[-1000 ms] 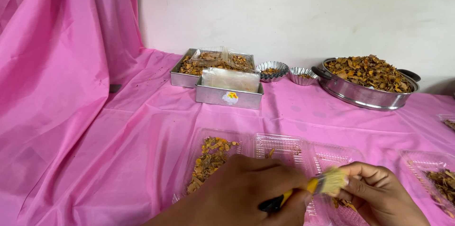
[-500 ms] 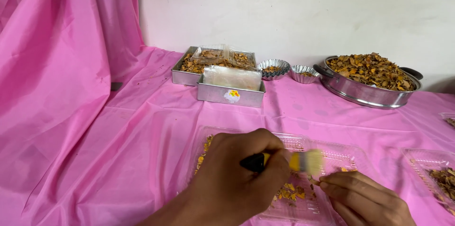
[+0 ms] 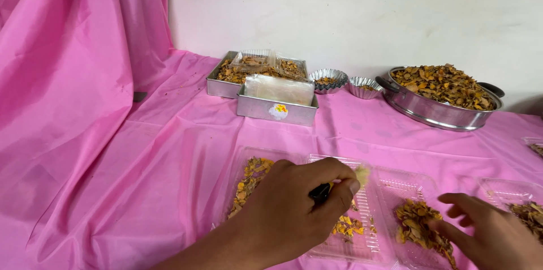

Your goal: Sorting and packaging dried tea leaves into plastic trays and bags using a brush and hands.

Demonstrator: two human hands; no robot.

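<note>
Pink cloth; left hand now grips brush over clear tray; right hand, spread empty, moved onto dried pieces.

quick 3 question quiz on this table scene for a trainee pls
1. True or false: the left hand grips a dark-handled brush over a clear plastic tray.
2. What colour is the cloth on the table?
3. What does the right hand touch? A) the round metal pan B) a pile of dried yellow-brown pieces C) a fluted foil cup

Key: 1 true; 2 pink; 3 B
</note>
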